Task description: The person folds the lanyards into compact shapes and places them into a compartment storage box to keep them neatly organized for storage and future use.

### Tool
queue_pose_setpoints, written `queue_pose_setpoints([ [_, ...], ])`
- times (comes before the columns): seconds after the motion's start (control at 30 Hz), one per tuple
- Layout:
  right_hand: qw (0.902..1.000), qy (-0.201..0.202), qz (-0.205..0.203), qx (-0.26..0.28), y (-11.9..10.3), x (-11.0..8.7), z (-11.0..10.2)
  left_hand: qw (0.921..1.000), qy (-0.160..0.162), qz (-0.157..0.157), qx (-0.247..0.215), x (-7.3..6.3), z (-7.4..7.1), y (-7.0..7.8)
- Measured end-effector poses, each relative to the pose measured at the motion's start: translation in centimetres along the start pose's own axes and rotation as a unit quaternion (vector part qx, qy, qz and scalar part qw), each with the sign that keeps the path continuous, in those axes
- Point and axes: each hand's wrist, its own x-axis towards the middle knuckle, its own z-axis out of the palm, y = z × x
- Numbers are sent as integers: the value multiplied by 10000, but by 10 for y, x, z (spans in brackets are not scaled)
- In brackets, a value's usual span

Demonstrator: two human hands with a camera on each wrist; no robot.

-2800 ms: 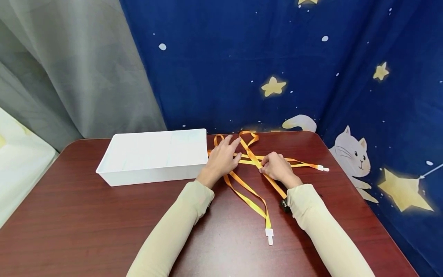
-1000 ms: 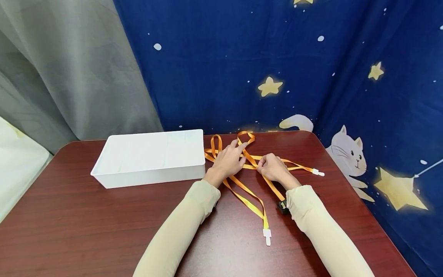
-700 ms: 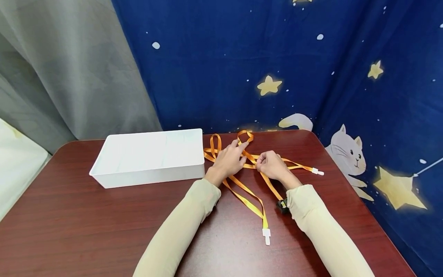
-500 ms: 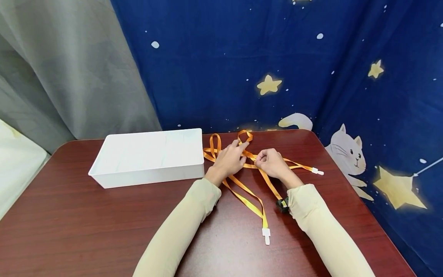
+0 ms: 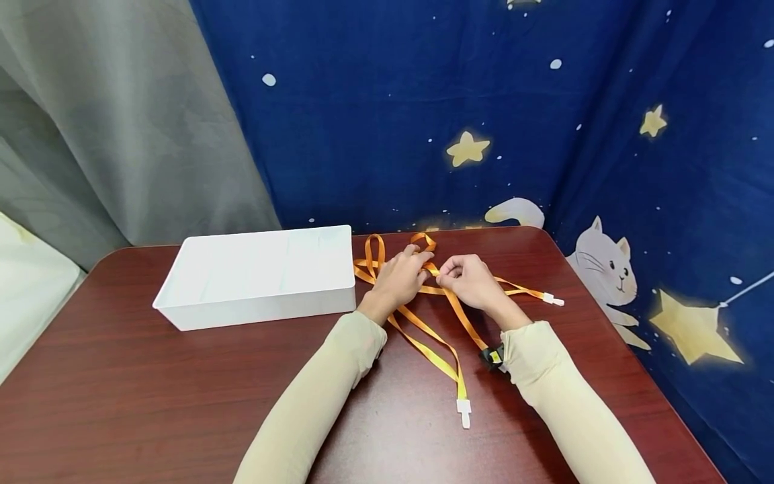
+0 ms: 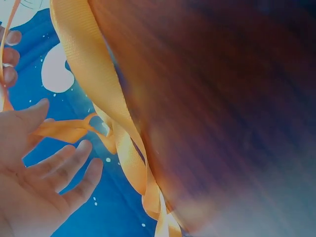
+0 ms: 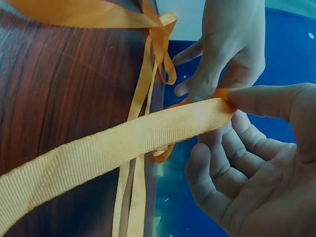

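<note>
Several yellow-orange lanyards lie crossed on the table, one with a white clip (image 5: 463,411) toward the near side. My right hand (image 5: 478,282) pinches the flat strap of a lanyard (image 7: 118,133) between thumb and forefinger. That strap runs down to a black buckle (image 5: 494,357) beside the right cuff. Just to the left, my left hand (image 5: 396,279) holds the same lanyard (image 6: 64,131) between thumb and forefinger, its other fingers spread loosely. A loop (image 5: 424,240) of strap sticks out beyond the left fingertips. The left palm hides part of the straps beneath it.
A white rectangular bin (image 5: 260,306) stands left of the lanyards. A second white clip (image 5: 553,300) lies at the right. The dark red wooden table (image 5: 199,396) reaches back to a blue starry curtain (image 5: 387,134).
My right hand has slid along the strap, leftward and away from me, closing on the left hand. The left hand has moved slightly right, and the far loop has shrunk.
</note>
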Motion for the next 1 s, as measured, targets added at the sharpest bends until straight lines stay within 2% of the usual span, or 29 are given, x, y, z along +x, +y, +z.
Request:
queue_pose_setpoints([
  [0.2,9999,-1,-45,139,-5,-1,0,9998,211,-58,-24,1,-1,-3],
  [0.33,9992,-30,83,400,-5,1,0,9993,356,-83,-83,0,-2,-4],
  [0.6,9936,-490,623,800,-3,5,-1,9986,493,30,-164,0,-7,-3],
  [0.77,9891,-800,742,985,-3,5,-3,9984,538,123,-82,1,-10,-2],
  [1.0,9859,-799,830,1211,-4,1,-6,9983,571,95,10,1,-13,-3],
])
